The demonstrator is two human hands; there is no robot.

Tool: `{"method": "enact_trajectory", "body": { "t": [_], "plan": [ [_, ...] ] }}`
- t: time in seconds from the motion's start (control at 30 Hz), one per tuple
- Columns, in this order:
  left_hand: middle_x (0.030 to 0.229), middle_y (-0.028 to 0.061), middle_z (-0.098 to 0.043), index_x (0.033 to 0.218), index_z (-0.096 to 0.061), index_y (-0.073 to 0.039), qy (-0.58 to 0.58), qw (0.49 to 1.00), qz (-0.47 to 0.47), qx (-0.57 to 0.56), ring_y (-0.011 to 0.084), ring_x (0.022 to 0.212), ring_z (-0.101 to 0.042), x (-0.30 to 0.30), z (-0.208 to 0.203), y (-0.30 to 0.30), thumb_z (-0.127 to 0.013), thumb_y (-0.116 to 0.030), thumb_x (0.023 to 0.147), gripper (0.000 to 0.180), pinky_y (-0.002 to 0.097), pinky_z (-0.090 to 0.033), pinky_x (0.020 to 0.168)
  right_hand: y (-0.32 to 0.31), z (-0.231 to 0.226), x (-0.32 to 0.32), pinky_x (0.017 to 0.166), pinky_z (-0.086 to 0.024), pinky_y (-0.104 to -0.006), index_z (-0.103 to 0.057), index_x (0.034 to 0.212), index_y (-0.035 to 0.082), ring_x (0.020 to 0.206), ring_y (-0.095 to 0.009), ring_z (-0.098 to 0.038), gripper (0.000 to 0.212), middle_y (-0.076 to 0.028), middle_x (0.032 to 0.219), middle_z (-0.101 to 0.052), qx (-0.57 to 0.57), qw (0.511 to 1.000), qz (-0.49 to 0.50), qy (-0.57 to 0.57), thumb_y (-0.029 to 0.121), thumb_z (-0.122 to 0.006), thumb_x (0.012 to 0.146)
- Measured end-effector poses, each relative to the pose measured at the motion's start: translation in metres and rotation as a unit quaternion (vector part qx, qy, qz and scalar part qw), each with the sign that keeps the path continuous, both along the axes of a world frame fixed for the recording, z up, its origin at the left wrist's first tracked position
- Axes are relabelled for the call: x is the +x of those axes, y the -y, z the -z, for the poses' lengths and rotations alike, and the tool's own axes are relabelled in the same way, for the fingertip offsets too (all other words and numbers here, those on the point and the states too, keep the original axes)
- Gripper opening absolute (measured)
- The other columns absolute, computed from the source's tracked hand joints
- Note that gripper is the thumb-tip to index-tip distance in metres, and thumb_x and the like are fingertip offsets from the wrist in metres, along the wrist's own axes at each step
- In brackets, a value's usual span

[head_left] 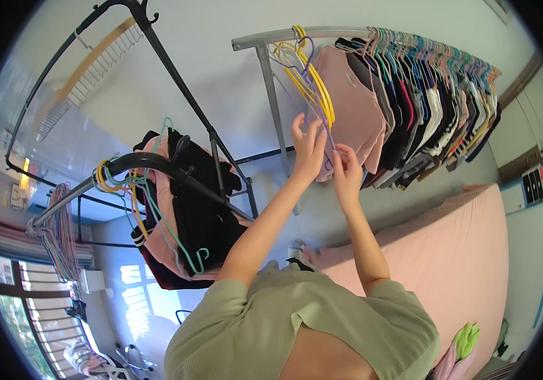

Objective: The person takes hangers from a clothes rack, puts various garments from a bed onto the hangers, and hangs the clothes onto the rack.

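A purple clothes hanger [314, 81] is on the near end of the metal rail, alongside several yellow hangers [327, 104]. My right hand [347, 176] has its thumb and fingers closed around the lower part of the purple hanger. Just to its left, my left hand [309, 152] is raised with its fingers apart, close beside the same hanger; whether they touch it is hard to see. Right behind these hangers is a pink top [350, 104], hanging on the rail.
Many garments [436, 107] crowd the metal rail [334, 33] to the right. At left, a black rack [186, 95] carries dark and pink clothes [198, 196], loose hangers [62, 234] and a wooden-edged hanger [94, 57]. A pink-covered bed [436, 247] lies at lower right.
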State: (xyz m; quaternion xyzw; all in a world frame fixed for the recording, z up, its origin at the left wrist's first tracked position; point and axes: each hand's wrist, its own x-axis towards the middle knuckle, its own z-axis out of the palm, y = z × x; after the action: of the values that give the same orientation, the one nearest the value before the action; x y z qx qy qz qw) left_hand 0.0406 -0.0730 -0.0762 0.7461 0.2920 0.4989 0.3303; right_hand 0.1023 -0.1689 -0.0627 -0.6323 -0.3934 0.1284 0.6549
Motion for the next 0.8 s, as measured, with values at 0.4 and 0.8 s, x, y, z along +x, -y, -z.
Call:
{"method": "enact_trajectory", "body": {
  "t": [0.4,0.8],
  "plan": [
    [0.139,0.0182,-0.029,0.135,-0.036,-0.014,-0.084,0.983,-0.007,0.161,0.0406,0.13,-0.022,-0.055,-0.024,0.033,-0.053,-0.014,0.085,0.053,0.0517,-0.02,0.105,0.194,0.025,-0.045,0.052,-0.027,-0.0174,-0.064,0.094,0.0,0.06,-0.002,-0.037,0.014,0.008,0.067,-0.046,0.015,0.981,0.193,-0.008,0.011,-0.057,0.088],
    [0.068,0.0052,-0.059,0.081,-0.067,-0.011,-0.041,0.927,0.248,0.277,0.0267,0.064,-0.058,-0.099,-0.024,0.144,-0.063,-0.017,0.078,0.007,0.0358,-0.045,0.059,0.422,0.003,-0.137,0.046,-0.023,-0.0198,-0.067,0.09,0.001,0.053,-0.002,-0.033,0.017,0.007,0.061,-0.045,-0.066,0.955,0.284,-0.052,0.015,-0.058,0.086]
  ]
}}
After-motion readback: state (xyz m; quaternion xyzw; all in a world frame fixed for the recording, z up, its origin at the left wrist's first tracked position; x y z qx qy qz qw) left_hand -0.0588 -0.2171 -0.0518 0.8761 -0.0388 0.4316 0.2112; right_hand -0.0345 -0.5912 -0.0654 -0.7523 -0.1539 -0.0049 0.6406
